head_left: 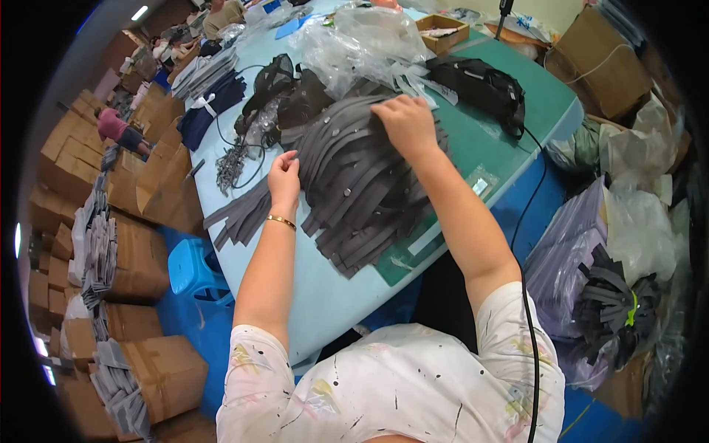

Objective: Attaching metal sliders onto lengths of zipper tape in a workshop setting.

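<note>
A large pile of dark grey fabric strips [362, 184] lies fanned out on the table, with a few small shiny round pieces on it. Over its upper right part, my right hand [408, 127] has its fingers bent together and pressed onto the strips. My left hand [284, 177], with a gold bangle at the wrist, is at the pile's left edge. Its thumb and fingers are pinched together, and what is between them is too small to make out. A smaller bunch of grey strips [247, 214] spreads out beside my left wrist.
Clear plastic bags [354, 44], a black mesh bag [277, 92], a black pouch [484, 88] and a cardboard tray [442, 35] crowd the table's far side. A black cable [523, 244] hangs at my right. A blue stool [193, 267] and cartons [166, 369] stand at left.
</note>
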The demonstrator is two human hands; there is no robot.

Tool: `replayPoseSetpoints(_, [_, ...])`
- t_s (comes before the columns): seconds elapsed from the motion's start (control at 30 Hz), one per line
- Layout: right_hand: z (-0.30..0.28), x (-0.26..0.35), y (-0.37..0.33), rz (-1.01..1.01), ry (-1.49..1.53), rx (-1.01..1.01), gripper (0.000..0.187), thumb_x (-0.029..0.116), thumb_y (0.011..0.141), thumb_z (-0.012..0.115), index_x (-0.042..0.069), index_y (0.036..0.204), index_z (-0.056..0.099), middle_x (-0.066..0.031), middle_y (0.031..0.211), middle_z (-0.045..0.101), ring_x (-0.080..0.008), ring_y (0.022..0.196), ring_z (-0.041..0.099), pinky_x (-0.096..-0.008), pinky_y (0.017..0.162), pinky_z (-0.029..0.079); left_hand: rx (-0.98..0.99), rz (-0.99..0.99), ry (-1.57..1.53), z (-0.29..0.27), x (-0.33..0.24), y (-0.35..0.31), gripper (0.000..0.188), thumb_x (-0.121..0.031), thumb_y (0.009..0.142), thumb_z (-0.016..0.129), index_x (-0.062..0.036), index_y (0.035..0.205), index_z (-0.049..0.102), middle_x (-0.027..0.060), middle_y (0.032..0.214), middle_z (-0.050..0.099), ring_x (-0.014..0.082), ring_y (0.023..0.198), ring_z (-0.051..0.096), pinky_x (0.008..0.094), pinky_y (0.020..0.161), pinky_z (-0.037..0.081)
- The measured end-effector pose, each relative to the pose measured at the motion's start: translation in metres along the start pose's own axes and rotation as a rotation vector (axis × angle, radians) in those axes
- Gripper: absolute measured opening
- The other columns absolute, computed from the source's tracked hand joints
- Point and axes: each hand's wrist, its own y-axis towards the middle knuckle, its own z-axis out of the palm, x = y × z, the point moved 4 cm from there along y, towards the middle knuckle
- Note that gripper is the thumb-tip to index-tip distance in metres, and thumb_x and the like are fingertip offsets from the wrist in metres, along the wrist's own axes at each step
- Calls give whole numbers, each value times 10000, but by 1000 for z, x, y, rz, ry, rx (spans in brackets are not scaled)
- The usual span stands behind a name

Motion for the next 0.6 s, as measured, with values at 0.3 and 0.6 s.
replayPoseSetpoints(0.3, [-35,5,-26,169,92,16,349,77,729,617,164,1067,614,-17,1033,585,-175,880,575,-351,819,415,47,105,239,-13,3,-8,274,-78,846,580,-37,1116,598,63,1018,601,131,931,555,246,831,429])
replayPoseSetpoints(0.6, [-86,48,-103,466,714,613,310,116,730,692,129,1026,604,-31,958,540,-168,694,575,-295,630,487,249,153,336,-87,-17,-116,206,-106,813,615,-48,1011,620,69,938,586,173,858,576,278,752,460])
